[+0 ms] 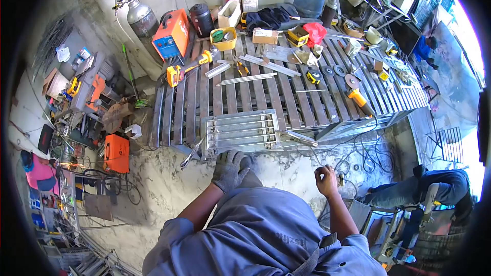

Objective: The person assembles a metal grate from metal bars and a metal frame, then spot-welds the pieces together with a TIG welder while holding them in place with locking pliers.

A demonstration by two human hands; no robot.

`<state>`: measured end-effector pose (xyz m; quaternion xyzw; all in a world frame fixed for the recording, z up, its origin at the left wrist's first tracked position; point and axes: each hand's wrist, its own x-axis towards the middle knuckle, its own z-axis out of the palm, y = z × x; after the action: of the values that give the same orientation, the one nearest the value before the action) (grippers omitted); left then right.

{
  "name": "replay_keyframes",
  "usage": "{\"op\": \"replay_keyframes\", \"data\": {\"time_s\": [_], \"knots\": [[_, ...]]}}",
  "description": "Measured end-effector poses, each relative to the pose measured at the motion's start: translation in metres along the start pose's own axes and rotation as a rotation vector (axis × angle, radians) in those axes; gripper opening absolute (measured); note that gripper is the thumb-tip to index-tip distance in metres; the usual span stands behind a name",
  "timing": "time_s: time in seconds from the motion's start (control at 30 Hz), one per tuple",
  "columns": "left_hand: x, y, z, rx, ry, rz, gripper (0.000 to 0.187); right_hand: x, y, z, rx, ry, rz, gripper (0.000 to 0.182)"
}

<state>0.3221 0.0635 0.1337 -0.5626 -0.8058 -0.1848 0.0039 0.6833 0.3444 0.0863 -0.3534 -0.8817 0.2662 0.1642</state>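
My left hand, in a dark grey work glove, is just below the front edge of a rectangular metal frame with crossbars. Its fingers point forward, extended toward that edge. The frame lies at the front of a slatted metal workbench. What look like locking clamps show at its front left corner and right side. My bare right hand is held over the floor, to the right of my body. Its fingers are curled into a pinch, and I cannot tell what is in them.
An angle grinder with its cable lies at the bench's right. Another yellow power tool, metal strips and a tape measure are farther back. An orange welding machine stands behind. People work at far left and right.
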Motion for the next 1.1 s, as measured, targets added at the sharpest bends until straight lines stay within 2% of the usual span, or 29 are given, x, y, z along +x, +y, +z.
{"op": "replay_keyframes", "data": {"time_s": [0.03, 0.13, 0.23, 0.27, 0.37, 0.4, 0.5, 0.53, 0.63, 0.73, 0.83, 0.87, 1.0, 1.1], "knots": [[0.003, -0.002, 0.003, -0.002, -0.011, 0.019, 0.071, -0.006, 0.002, 0.003, 0.005, -0.028, 0.021, 0.009], [0.018, -0.007, 0.005, 0.014, -0.081, -0.028, 0.079, -0.025, 0.013, 0.013, -0.038, -0.328, 0.200, 0.024], [0.045, -0.021, 0.016, 0.058, -0.059, -0.035, 0.087, -0.034, 0.022, 0.030, -0.170, -0.657, 0.352, 0.039], [0.057, -0.027, 0.014, 0.014, -0.169, -0.085, 0.094, -0.038, 0.021, 0.032, -0.181, -0.672, 0.370, 0.041], [0.096, -0.041, 0.021, 0.039, -0.169, -0.086, 0.099, -0.056, 0.029, 0.052, -0.143, -0.611, 0.442, 0.042], [0.108, -0.046, 0.025, 0.036, -0.245, -0.112, 0.107, -0.065, 0.032, 0.058, -0.120, -0.572, 0.472, 0.042], [0.137, -0.053, 0.027, 0.037, -0.307, -0.101, 0.115, -0.098, 0.040, 0.075, -0.074, -0.560, 0.638, 0.039], [0.144, -0.058, 0.033, 0.034, -0.323, -0.102, 0.116, -0.127, 0.075, 0.095, -0.181, -0.623, 0.573, 0.033], [0.153, -0.072, 0.055, 0.030, -0.347, -0.090, 0.121, -0.190, 0.130, 0.106, -0.511, -1.112, 0.196, 0.036], [0.153, -0.080, 0.068, 0.015, -0.302, -0.062, 0.124, -0.223, 0.116, 0.090, -0.620, -1.220, 0.211, 0.041], [0.152, -0.084, 0.077, -0.017, -0.268, -0.044, 0.126, -0.259, 0.126, 0.110, -0.514, -1.111, 0.315, 0.043], [0.152, -0.085, 0.076, -0.021, -0.275, -0.043, 0.126, -0.261, 0.122, 0.110, -0.489, -1.113, 0.428, 0.045], [0.154, -0.086, 0.069, -0.056, -0.273, -0.039, 0.125, -0.216, 0.061, 0.088, -0.111, -0.769, 0.855, 0.048], [0.154, -0.085, 0.069, -0.052, -0.252, -0.028, 0.124, -0.169, 0.052, 0.078, -0.158, -0.753, 0.695, 0.044]]}}
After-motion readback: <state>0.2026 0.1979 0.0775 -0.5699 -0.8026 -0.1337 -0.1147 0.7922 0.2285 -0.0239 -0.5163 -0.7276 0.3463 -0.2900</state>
